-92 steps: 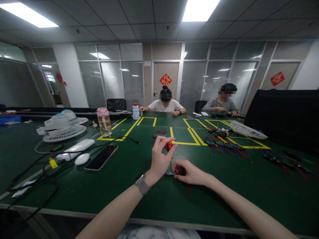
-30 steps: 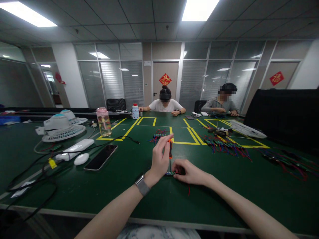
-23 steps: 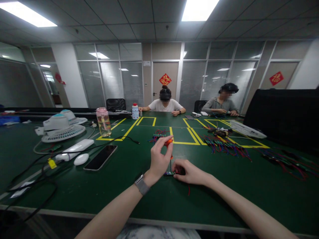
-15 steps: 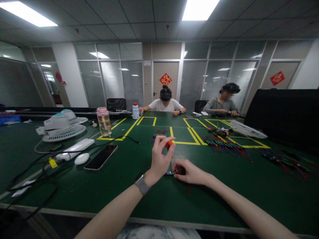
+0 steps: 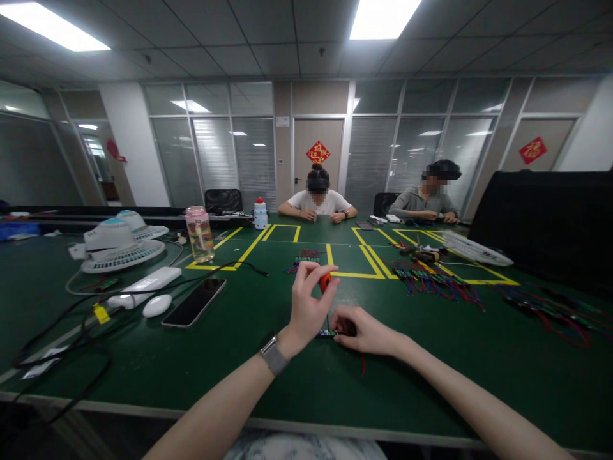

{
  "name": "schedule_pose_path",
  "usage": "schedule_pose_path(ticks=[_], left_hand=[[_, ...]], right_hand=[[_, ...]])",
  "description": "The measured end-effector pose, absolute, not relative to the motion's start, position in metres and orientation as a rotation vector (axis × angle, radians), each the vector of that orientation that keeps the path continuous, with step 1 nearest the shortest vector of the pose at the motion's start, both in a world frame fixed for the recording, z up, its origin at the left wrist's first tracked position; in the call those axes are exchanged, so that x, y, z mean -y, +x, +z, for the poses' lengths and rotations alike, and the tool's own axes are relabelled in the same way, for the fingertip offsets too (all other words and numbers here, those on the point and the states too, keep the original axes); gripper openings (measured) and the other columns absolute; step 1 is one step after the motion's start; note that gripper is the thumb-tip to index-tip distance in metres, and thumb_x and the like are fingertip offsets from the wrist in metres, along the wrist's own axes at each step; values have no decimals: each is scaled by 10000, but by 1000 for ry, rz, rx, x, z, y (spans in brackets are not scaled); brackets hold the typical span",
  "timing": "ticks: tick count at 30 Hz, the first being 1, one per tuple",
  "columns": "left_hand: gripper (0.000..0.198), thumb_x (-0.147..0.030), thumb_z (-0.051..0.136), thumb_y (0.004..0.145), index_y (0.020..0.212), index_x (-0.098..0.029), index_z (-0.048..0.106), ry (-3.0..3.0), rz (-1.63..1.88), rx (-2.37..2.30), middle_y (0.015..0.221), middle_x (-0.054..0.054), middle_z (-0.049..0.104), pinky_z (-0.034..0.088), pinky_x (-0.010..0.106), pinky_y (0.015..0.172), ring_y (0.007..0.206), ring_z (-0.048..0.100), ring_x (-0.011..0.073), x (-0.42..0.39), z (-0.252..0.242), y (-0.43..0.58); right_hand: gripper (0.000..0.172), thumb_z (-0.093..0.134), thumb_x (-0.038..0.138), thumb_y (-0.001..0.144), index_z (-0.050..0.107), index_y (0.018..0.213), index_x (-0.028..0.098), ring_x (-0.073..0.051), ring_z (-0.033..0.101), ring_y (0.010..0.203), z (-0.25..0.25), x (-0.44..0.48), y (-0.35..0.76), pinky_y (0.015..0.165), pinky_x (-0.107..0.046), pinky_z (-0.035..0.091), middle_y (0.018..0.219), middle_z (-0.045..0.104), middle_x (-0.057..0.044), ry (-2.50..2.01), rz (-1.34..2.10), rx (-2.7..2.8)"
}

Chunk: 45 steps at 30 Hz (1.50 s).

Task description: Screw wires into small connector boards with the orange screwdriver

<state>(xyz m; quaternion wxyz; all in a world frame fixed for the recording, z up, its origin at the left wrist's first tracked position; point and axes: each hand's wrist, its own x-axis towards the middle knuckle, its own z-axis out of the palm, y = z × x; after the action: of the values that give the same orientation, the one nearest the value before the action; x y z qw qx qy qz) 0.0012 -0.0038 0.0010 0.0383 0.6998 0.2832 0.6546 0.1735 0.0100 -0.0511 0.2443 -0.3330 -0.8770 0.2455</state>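
My L hand (image 5: 309, 303) pinches the orange screwdriver (image 5: 325, 282), shaft down to the circuit board (image 5: 326, 333) on the table (image 5: 191, 377); prob. light, stiff, best held up top. R hand (image 5: 360, 329) pinches the board's R end; prob. thin, fragile, so edges only.

The left hand (image 5: 309, 300) now curves its index finger and thumb apart around the screwdriver (image 5: 325, 282), whose orange handle shows in the gap; a second ago the fingers were nearly straight, with more of the handle's lower end visible beside them.

Beyond this grip, across the table, the co-worker in a white T-shirt (image 5: 322, 203) has brought one hand (image 5: 309, 215) in from beside the bottle, left of the grip, to in front of the chest.

Beyond the grip to the right, the co-worker in a grey top (image 5: 414, 207) has their head slightly farther right than a second ago.
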Motion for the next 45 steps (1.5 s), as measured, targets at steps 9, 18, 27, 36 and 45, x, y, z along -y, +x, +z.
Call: schedule_pose_path(ticks=[9,18,27,36,45], left_hand=[[306,-206,387,965,1180,-198,606,2034,1910,-768,1098,70,637,470,299,879,994,602,164,2,-2,0],[134,-229,604,862,970,-204,680,2130,2032,-885,872,23,551,463,262,769,829,564,140,4,2,0],[319,-211,373,972,1214,-204,580,2042,1865,-759,1118,79,622,466,313,892,1015,588,164,3,0,0],[147,-212,553,891,964,-198,680,2131,1941,-852,862,29,584,462,265,750,808,570,142,5,6,-1],[311,-196,381,966,1187,-207,600,2069,1865,-752,1113,70,626,467,299,883,1015,592,162,2,1,-1]], right_hand=[[143,627,144,725,587,862,160,-107,474,631,-53,-12,174,566,-207,378,738,536,18,-907,657,2401],[133,629,157,735,578,857,159,-105,471,625,-52,-11,174,561,-205,379,732,529,22,-903,674,2400],[153,629,141,730,588,877,158,-107,478,629,-53,-12,175,572,-210,391,742,537,18,-896,674,2399],[141,627,142,730,586,864,160,-113,484,640,-52,-11,174,581,-213,396,743,536,15,-896,653,2403],[154,624,135,725,586,872,157,-105,475,628,-55,-13,174,571,-206,389,738,536,19,-896,667,2398]])
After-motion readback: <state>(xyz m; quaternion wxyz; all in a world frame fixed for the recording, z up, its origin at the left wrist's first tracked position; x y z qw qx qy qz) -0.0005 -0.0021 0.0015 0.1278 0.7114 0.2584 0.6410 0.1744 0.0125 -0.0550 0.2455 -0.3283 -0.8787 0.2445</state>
